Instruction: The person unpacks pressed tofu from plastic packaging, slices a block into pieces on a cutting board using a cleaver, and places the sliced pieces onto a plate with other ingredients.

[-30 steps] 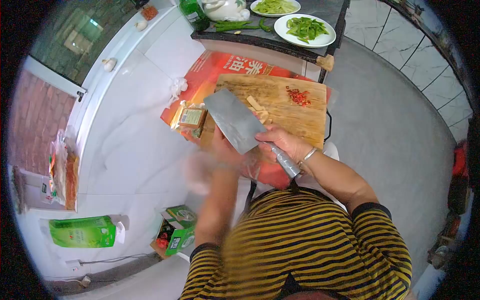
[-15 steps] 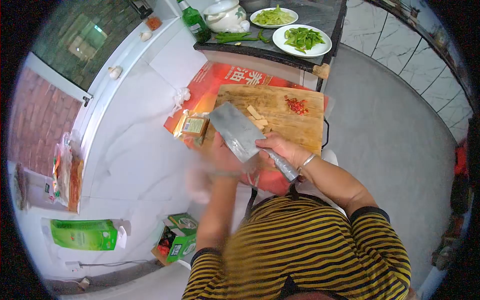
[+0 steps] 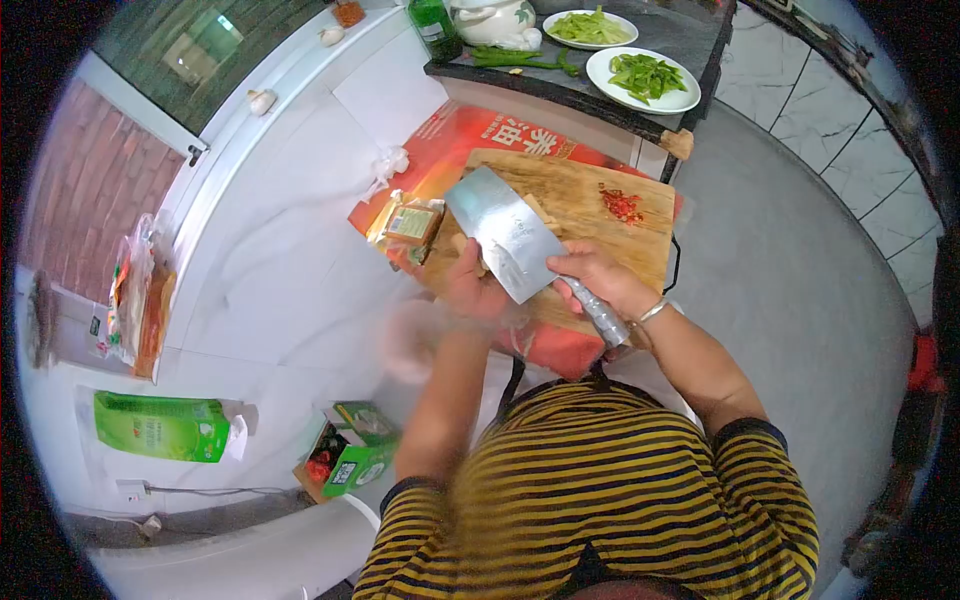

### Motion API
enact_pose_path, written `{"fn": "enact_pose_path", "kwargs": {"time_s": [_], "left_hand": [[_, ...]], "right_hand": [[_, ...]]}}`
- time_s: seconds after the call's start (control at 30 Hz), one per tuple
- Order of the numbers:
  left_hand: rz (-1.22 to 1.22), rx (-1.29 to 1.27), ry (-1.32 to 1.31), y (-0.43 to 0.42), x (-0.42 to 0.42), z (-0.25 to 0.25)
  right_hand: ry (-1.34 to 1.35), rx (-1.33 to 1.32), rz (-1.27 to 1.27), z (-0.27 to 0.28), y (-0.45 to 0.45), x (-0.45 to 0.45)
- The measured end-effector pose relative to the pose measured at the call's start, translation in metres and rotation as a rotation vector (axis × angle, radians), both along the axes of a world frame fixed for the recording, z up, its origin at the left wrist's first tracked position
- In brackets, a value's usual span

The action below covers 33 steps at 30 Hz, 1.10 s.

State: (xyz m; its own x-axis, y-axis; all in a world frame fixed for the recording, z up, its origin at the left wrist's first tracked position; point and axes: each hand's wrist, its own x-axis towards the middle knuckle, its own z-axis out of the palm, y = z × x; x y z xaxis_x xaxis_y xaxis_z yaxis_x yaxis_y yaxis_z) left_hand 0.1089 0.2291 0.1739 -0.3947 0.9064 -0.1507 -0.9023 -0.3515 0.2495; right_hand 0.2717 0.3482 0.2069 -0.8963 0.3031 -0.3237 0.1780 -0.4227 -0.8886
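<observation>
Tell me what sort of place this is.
Most likely a kitchen, perhaps in a home. The right hand grips a cleaver over a wooden cutting board, and two white plates of cut green vegetables sit on a dark counter.

One wide, round-edged view, worn at head height, faces forward and steeply down from close above the left hand [image 3: 474, 287] and right hand [image 3: 602, 277]; the striped shirt [image 3: 620, 470] fills their near side, the dark counter [image 3: 672, 36] tops the frame beyond them, a window [image 3: 175, 65] lies to their left, grey floor [image 3: 800, 220] to their right
</observation>
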Motion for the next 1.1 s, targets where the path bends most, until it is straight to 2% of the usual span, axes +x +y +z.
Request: {"fn": "enact_pose_path", "kwargs": {"time_s": [0.1,0.2,0.27,0.33,0.4,0.5,0.6,0.77,0.8,0.9,1.0,1.1], "left_hand": [[0.049,-0.049,0.067,0.002,-0.007,-0.018],[0.015,0.129,0.134,0.000,-0.012,-0.030],[0.069,-0.235,0.836,-0.010,-0.010,-0.029],[0.042,-0.367,0.881,-0.013,-0.017,-0.031],[-0.072,-0.246,0.276,-0.009,-0.025,-0.033],[-0.005,-0.239,0.141,-0.005,-0.014,-0.015],[-0.036,-0.171,0.136,0.004,-0.015,-0.023],[-0.007,-0.281,0.287,-0.003,-0.024,-0.048],[-0.008,-0.291,0.330,-0.002,-0.025,-0.048],[-0.052,-0.168,0.218,0.000,-0.027,-0.044],[-0.003,-0.247,0.329,0.003,-0.008,-0.012],[0.005,-0.319,0.340,0.001,-0.009,-0.020]], "right_hand": [[0.012,0.049,-0.009,0.004,0.005,0.002],[0.042,0.088,-0.038,0.003,0.009,0.003],[0.042,0.090,-0.059,0.002,0.013,0.004],[0.027,0.080,-0.073,-0.004,0.020,0.005],[0.007,0.059,-0.077,-0.008,0.022,0.006],[-0.012,0.005,-0.069,-0.008,0.019,0.008],[0.021,-0.074,-0.061,-0.008,0.015,0.007],[0.023,-0.111,-0.081,-0.008,0.013,0.006],[0.043,-0.120,-0.073,-0.010,0.013,0.006],[0.080,-0.147,-0.056,-0.014,0.014,0.005],[0.084,-0.184,-0.055,-0.013,0.014,0.005],[0.106,-0.261,-0.069,-0.017,0.014,0.005]]}}
